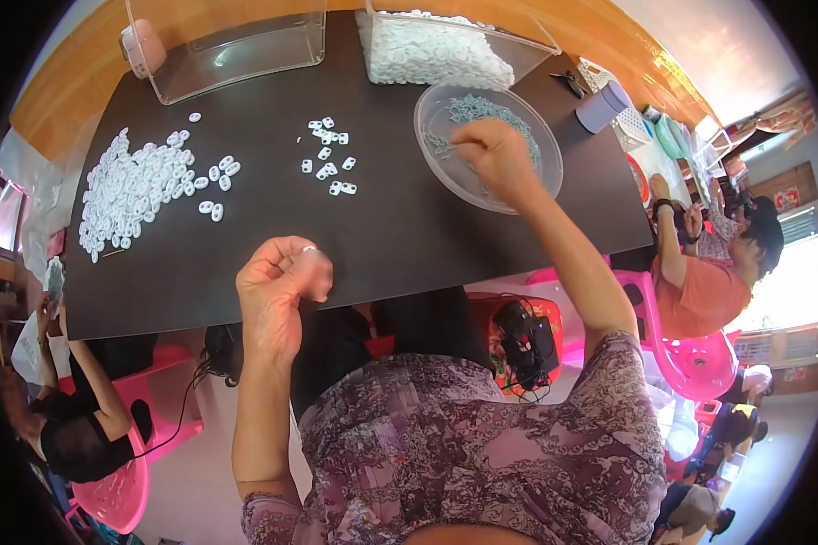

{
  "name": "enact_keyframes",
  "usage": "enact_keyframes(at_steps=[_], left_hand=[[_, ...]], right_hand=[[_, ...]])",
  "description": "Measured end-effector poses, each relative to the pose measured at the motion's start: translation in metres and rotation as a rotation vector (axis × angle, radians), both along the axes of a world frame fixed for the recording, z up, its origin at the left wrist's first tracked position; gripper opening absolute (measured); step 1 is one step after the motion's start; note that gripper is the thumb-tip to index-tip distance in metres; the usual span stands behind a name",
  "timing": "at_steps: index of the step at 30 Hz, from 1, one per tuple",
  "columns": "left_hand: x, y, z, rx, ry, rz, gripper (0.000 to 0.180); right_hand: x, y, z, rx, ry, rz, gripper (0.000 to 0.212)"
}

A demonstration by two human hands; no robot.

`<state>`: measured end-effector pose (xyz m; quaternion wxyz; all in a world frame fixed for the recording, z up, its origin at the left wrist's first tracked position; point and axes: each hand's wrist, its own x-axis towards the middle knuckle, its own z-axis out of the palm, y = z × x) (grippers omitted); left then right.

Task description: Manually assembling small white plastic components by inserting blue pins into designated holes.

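Observation:
My left hand [280, 286] is closed just above the table's near edge, palm side up. A small white plastic piece [309, 248] shows at its fingertips, mostly covered by them. Over a see-through round bowl [454, 189] my right hand [498, 154] has its fingers pinched together; whatever they hold is hidden. Small grey-blue parts [475, 108] lie heaped in that bowl, too small to name. Between the hands and farther back, several white two-holed pieces [325, 170] are scattered. A large pile of white oval two-holed pieces [136, 195] spreads across the left of the dark table [382, 236].
Two see-through boxes stand at the back: one at left [245, 82], another heaped with white pieces [432, 53]. Pliers [569, 84] and a lavender cylinder [602, 107] are at back right. People sit on pink chairs at left [123, 481] and right [700, 363].

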<state>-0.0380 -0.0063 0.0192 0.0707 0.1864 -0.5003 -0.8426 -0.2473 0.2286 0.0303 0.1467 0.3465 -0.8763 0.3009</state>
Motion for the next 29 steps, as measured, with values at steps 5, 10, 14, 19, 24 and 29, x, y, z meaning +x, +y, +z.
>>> enact_keyframes(at_steps=[5, 10, 14, 19, 24, 29], left_hand=[[-0.002, 0.008, -0.009, 0.008, 0.044, -0.008, 0.01], [-0.002, 0.009, -0.013, 0.006, 0.046, 0.01, 0.011], [-0.001, 0.009, -0.015, 0.007, 0.046, 0.038, 0.012], [-0.001, 0.011, -0.011, -0.006, 0.01, 0.058, 0.014], [0.0, 0.009, -0.013, 0.003, 0.006, 0.056, 0.015], [0.0, 0.008, -0.015, 0.019, 0.016, 0.034, 0.015]], right_hand=[[-0.023, 0.015, -0.014, 0.122, -0.01, -0.022, 0.012], [-0.03, 0.005, -0.021, 0.211, 0.056, -0.002, 0.012], [-0.035, 0.002, -0.025, 0.234, 0.087, 0.061, 0.005], [-0.035, 0.004, -0.026, 0.244, 0.08, 0.099, 0.006], [-0.027, 0.007, -0.022, 0.149, 0.097, 0.103, 0.004], [-0.018, 0.007, -0.014, 0.178, 0.044, 0.125, 0.004]])
